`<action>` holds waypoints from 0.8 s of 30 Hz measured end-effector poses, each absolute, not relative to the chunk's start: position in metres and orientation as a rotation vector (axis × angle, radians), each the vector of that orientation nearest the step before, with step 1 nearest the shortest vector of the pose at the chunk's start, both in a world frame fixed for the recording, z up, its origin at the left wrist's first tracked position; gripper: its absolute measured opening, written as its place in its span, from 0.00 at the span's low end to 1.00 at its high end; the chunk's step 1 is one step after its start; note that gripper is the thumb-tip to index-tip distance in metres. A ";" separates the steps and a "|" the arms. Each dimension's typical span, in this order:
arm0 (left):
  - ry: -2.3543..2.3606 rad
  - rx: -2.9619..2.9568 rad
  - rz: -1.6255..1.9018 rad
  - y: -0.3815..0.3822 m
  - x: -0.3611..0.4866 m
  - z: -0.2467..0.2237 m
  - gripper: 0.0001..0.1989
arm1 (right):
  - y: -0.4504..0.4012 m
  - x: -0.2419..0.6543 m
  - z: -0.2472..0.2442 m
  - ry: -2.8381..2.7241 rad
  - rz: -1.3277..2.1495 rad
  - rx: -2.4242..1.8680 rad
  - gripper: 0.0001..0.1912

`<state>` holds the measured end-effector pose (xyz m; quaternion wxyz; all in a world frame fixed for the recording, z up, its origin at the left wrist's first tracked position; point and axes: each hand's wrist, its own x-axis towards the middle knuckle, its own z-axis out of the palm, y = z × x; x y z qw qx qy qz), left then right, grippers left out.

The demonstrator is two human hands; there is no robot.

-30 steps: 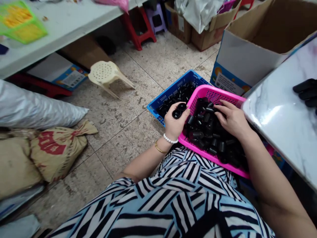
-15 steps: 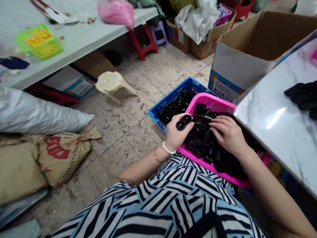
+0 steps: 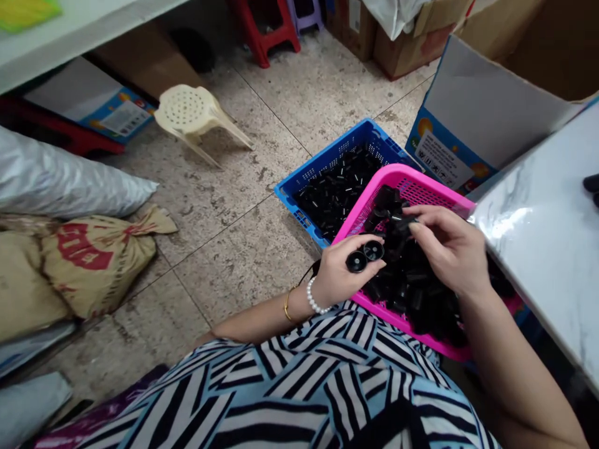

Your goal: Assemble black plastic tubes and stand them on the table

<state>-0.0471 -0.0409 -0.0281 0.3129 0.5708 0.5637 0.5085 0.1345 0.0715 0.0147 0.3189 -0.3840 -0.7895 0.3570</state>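
Two round black parts (image 3: 365,255) sit side by side in my left hand (image 3: 340,269), held between thumb and fingers with their open ends up. My right hand (image 3: 449,244) pinches a small black part (image 3: 403,229) over the pink basket (image 3: 359,219). Many black pieces (image 3: 423,298) fill that basket, which rests near my lap. Beyond it, partly overlapped, a blue crate (image 3: 299,213) on the floor holds many small black pieces with shiny pins.
A white marbled table (image 3: 538,249) edges the basket on the right, with a large open carton (image 3: 486,106) behind. On the floor are a cream stool (image 3: 187,111) and a tied sack (image 3: 100,262). Another table (image 3: 93,31) stands at upper left.
The view has tilted down and shifted. My left hand still has the two round parts. The shiny-ended piece at my right fingertips has given way to a darker part, with the fingers more closed.
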 end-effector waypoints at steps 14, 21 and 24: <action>1.236 1.908 1.310 -0.037 -0.046 -0.036 0.17 | -0.011 0.155 0.009 -2.205 0.674 -0.924 0.29; 1.223 1.745 1.365 -0.039 -0.046 -0.036 0.23 | -0.007 0.159 0.005 -2.432 0.708 -0.734 0.33; 1.183 1.589 1.480 -0.043 -0.054 -0.038 0.23 | 0.016 0.158 0.012 -2.386 0.787 -0.718 0.23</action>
